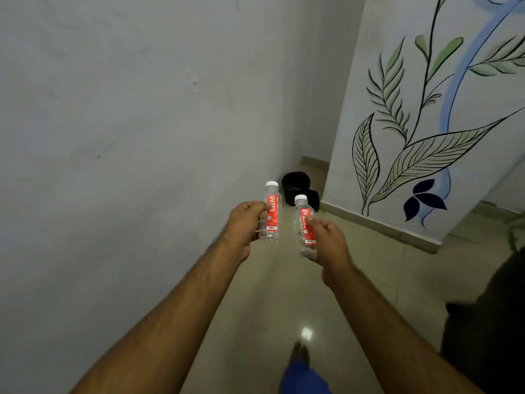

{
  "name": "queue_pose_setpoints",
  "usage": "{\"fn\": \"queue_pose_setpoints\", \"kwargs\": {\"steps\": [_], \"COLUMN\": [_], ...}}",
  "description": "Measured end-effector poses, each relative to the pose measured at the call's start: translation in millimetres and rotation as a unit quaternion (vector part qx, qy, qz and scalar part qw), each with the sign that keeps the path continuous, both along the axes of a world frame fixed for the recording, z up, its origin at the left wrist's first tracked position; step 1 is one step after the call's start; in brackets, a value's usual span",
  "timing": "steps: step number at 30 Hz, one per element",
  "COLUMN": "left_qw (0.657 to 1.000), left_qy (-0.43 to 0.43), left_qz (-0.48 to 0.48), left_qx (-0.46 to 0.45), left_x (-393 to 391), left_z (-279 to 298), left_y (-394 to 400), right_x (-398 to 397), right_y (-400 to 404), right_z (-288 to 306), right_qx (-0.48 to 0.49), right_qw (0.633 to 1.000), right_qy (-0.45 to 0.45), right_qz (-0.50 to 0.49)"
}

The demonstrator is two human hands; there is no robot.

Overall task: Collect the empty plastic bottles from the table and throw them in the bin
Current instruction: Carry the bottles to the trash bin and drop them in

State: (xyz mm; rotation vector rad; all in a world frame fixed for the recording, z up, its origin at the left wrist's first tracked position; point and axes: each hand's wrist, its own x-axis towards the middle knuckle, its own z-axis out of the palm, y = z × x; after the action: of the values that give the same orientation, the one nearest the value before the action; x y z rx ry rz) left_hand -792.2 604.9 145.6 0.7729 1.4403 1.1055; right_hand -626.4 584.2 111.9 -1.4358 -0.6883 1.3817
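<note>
Arms reach forward side by side, both bare to the elbow. Left hand is closed around a clear bottle with a red label and white cap, held upright. Right hand grips a second bottle of the same kind, tilted slightly, just beside the first without touching. Farther off, a black bin stands on the floor in the corner, between the plain wall on the left and a painted wall on the right. Open tiled floor lies between hands and bin. A dark shape at the near right edge is unclear.
</note>
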Motion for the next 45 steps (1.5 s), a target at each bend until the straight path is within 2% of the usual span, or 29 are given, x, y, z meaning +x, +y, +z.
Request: {"fn": "queue_pose_setpoints", "kwargs": {"steps": [7,15,20,26,31,34,39,42,45], "left_qw": [0.997,0.992,0.988,0.975,0.955,0.948,0.937,0.919,0.887], "left_qy": [0.046,0.046,0.045,0.059,0.066,0.077,0.138,0.149,0.152], "left_qz": [-0.045,-0.070,-0.072,-0.110,-0.147,-0.177,-0.200,-0.232,-0.301], "left_qx": [-0.041,-0.091,-0.132,-0.186,-0.248,-0.252,-0.249,-0.282,-0.315], "left_x": [23.2,38.6,30.2,25.1,40.0,55.8,76.7,81.7,84.3], "left_z": [-49.3,-68.8,-118.2,-223.8,-313.9,-364.7,-505.9,-590.7,-661.2], "left_y": [194.9,396.0,522.4,713.9,846.7,902.4,986.1,1023.3,1050.7], "right_x": [16.4,41.0,38.5,26.2,34.5,44.0,45.5,44.4,45.8], "right_y": [195.6,401.7,525.8,702.9,829.0,881.2,958.1,994.0,1013.6], "right_z": [-53.0,-61.2,-101.7,-197.7,-284.0,-343.7,-487.9,-569.2,-638.5], "right_qx": [-0.029,-0.096,-0.146,-0.186,-0.238,-0.266,-0.313,-0.342,-0.384], "right_qw": [0.999,0.995,0.987,0.981,0.971,0.964,0.949,0.938,0.923], "right_qy": [0.010,-0.019,-0.037,-0.047,-0.014,-0.006,0.005,0.024,-0.006], "right_qz": [-0.016,0.032,0.057,0.043,-0.002,-0.019,-0.030,-0.040,0.008]}}
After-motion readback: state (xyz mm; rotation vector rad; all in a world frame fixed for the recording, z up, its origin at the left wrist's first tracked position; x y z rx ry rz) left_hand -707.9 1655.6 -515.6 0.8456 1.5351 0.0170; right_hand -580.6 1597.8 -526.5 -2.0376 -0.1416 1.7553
